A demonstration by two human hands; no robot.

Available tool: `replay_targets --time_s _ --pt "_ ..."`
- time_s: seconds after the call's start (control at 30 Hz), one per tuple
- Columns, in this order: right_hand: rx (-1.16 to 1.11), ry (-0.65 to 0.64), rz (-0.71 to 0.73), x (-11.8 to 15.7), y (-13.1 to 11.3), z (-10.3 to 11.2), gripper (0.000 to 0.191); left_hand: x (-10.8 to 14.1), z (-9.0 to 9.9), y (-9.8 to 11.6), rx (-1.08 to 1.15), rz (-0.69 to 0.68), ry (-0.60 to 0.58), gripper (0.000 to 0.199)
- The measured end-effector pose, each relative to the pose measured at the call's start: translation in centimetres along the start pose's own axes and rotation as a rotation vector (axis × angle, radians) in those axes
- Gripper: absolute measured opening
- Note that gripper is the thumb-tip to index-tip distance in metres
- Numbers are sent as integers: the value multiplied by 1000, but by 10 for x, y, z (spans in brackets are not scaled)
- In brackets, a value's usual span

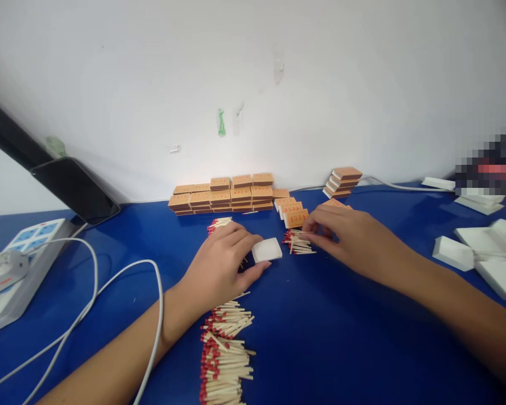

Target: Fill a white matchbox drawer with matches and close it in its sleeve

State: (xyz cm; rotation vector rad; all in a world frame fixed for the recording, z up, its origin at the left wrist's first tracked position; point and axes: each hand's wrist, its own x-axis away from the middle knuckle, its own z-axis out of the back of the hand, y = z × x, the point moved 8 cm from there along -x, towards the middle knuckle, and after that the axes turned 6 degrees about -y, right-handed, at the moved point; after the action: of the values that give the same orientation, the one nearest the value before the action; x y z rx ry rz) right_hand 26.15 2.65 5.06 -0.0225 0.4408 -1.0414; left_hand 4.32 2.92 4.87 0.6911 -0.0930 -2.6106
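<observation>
My left hand (225, 261) grips a small white matchbox tray (267, 250) by its left side, thumb at the near edge. The tray's inside looks bare. To the right, my right hand (335, 233) pinches a match at the right of a small pile of red-tipped matches (300, 243). Orange matchbox sleeves (296, 218) lean in a row just behind that pile. A long column of matches (225, 360) runs toward me below my left hand, and more matches (219, 225) show beyond it.
Stacked matchboxes (221, 198) line the wall, with another stack (343, 181) further right. White trays (489, 244) lie at the far right. On the left are a power strip (37, 247), a dark phone (78, 188) and a looping white cable (158, 298) crossing my left forearm.
</observation>
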Motion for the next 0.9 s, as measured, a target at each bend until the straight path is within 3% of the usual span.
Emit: replay_targets --time_s 0.5,0.9 --pt "-100 -103 10 0 -8 -9 26 1 -2 -3 3 18 -15 30" --pt "-83 -15 5 1 -10 0 30 0 -3 0 7 21 -20 31"
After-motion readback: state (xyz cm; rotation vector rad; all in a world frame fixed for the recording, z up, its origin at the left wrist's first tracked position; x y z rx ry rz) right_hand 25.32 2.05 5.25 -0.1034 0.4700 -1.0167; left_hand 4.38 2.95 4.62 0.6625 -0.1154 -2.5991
